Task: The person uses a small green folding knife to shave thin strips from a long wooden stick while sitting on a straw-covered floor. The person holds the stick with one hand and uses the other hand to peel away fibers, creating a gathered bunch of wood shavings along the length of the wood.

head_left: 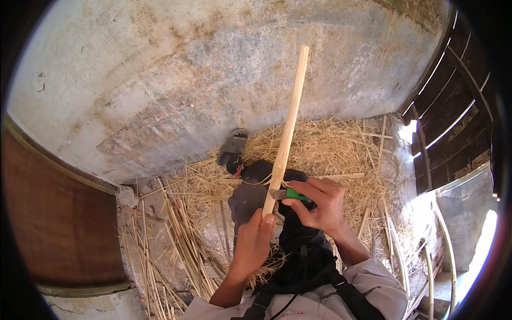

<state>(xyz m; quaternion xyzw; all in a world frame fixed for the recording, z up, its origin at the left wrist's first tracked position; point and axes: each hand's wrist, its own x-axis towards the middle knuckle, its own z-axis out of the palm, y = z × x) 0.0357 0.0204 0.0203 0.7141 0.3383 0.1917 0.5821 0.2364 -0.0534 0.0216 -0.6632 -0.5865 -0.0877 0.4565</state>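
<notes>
My left hand (253, 242) is closed round the lower end of a long pale strip of split bamboo or wood (290, 120), which slants up and away from me over my knees. My right hand (320, 204) grips a knife by its green handle (296, 195). The short grey blade (277, 194) lies against the strip a little above my left hand. Thin curled shavings hang from the strip near the blade. More shavings (271, 266) lie in my lap.
A heap of straw-coloured shavings (325, 144) covers the floor before a stained wall (213, 69). Long thin strips (184, 234) lie at left, near a brown wooden panel (58, 213). A dark slatted panel (453, 117) and leaning poles (445, 245) stand at right. A sandalled foot (232, 149) rests near the wall.
</notes>
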